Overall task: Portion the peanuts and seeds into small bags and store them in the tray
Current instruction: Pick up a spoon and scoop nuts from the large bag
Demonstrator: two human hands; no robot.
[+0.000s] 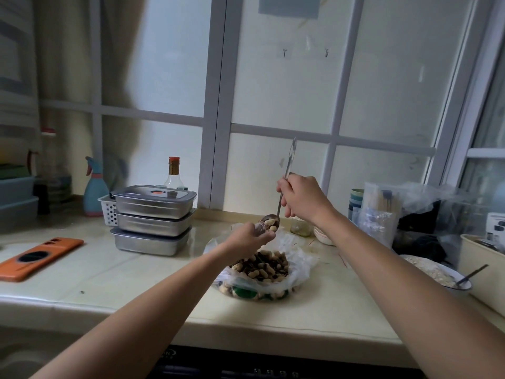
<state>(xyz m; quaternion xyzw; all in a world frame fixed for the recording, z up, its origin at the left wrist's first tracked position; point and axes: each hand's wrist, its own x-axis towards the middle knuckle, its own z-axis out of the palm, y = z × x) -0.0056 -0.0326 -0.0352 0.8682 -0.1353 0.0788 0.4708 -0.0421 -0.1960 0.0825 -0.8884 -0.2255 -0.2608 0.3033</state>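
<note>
A large clear plastic bag (296,272) lies open on the counter, full of peanuts in shells and dark seeds (266,266). My right hand (303,196) grips the handle of a long metal spoon (284,184); its bowl holds a few peanuts just above the big bag. My left hand (250,237) pinches a small clear bag (259,228) right beside the spoon's bowl. The small bag is mostly hidden by my fingers. Three stacked steel trays (153,220) stand to the left, the top one lidded.
An orange phone (38,258) lies at the far left. A spray bottle (94,188), a white basket (108,210) and a glass bottle (174,172) stand behind the trays. On the right are a bowl of grain (437,273) with a spoon, cups, bags and a cream bin (481,269).
</note>
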